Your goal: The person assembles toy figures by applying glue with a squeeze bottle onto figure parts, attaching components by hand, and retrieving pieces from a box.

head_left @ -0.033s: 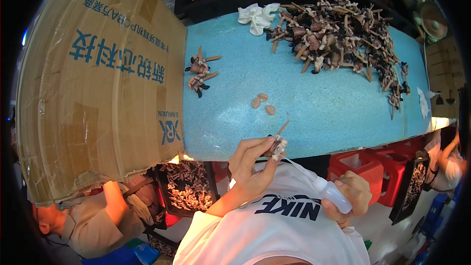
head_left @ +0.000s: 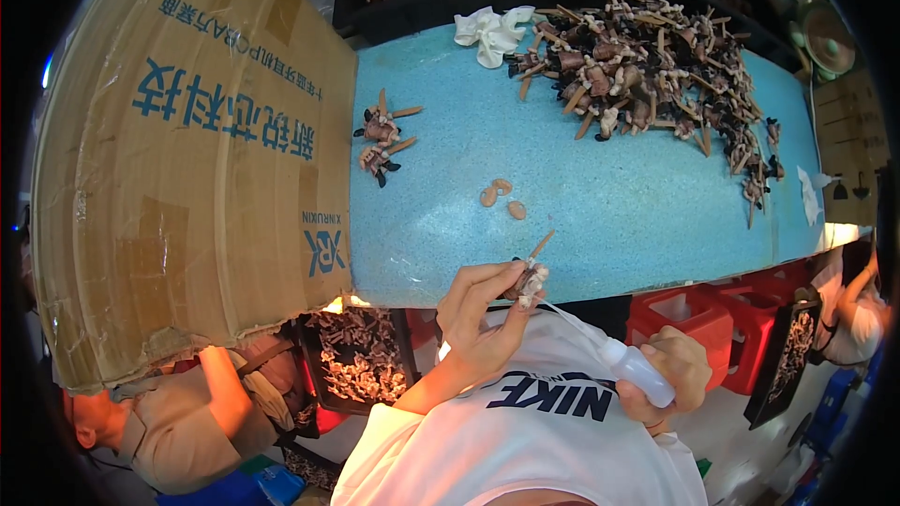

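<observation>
Between the thumb and fingers of my left hand (head_left: pixel 483 309) is a small painted figurine (head_left: pixel 531 283) with a tan stick-like part pointing up and away. My right hand (head_left: pixel 677 370) is closed around a translucent squeeze bottle (head_left: pixel 639 373). Its long thin nozzle reaches left, and the tip is at the figurine; whether it touches I cannot tell. Just beyond my left hand, 3 small tan oval pieces (head_left: pixel 502 187) lie on the blue table surface (head_left: pixel 441 234). Two more figurines (head_left: pixel 380 126) rest at the table's left side.
A large heap of figurines (head_left: pixel 637 75) covers the far right, beside a crumpled white cloth (head_left: pixel 492 35). At left stands a tall cardboard box (head_left: pixel 187 178). Red stools (head_left: pixel 689 319) and a tray of parts (head_left: pixel 361 356) are below the near edge. A person (head_left: pixel 178 422) sits lower left.
</observation>
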Motion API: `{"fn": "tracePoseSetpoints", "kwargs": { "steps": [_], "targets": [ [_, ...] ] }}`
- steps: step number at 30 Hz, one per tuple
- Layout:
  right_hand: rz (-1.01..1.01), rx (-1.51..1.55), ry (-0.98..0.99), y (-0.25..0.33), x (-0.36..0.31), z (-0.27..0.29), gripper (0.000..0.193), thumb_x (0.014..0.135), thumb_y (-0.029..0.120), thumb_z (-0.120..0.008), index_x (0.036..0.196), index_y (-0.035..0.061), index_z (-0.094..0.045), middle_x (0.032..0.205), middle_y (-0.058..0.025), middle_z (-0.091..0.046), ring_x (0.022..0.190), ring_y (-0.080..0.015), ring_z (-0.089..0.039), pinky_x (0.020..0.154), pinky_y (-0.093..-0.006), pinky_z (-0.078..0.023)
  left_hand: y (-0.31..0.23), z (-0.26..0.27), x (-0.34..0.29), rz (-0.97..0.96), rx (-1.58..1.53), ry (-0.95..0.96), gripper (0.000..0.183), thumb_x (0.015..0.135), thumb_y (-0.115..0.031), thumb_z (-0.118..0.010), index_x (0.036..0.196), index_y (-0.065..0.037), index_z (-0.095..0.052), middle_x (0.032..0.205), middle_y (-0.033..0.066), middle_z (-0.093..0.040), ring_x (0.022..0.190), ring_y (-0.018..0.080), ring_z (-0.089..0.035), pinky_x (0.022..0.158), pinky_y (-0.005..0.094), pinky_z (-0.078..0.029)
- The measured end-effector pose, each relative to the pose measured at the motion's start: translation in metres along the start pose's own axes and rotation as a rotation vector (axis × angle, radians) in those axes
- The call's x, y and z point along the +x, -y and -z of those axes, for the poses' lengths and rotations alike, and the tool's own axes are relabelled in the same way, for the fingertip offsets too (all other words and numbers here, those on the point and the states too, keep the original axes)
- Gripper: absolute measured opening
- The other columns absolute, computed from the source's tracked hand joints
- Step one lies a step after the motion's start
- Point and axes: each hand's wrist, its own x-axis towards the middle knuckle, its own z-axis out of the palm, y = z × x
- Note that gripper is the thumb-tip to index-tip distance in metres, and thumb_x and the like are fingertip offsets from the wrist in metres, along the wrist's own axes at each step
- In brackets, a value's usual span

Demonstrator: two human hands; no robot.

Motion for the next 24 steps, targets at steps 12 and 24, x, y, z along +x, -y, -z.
{"fn": "tracePoseSetpoints", "kwargs": {
  "steps": [12, 24],
  "targets": [
    [0.000, 0.062, -0.053, -0.004, 0.002, 0.001, 0.034, 0.067, 0.017, -0.071, 0.083, -0.0059, -0.052, 0.058, -0.0117, -0.052, 0.037, -0.0172, -0.042, 0.033, -0.0272, -0.030, -0.001, -0.004, -0.004, 0.072, -0.153, 0.022, 0.035, 0.070, 0.014, -0.063, 0.103, 0.004, -0.057, 0.097, 0.0145, -0.055, 0.084, 0.0232, -0.062, 0.075, 0.0328, -0.054],
    [0.003, 0.006, -0.018, 0.001, 0.006, 0.005, 0.038, 0.070, 0.023, -0.073, 0.086, -0.0057, -0.055, 0.054, -0.0080, -0.049, 0.037, -0.0173, -0.045, 0.035, -0.0267, -0.035, 0.007, -0.007, -0.010, 0.046, -0.199, -0.058, 0.038, 0.065, 0.010, -0.071, 0.101, 0.002, -0.060, 0.096, 0.0168, -0.060, 0.084, 0.0218, -0.062, 0.067, 0.0265, -0.052]
  ]
}}
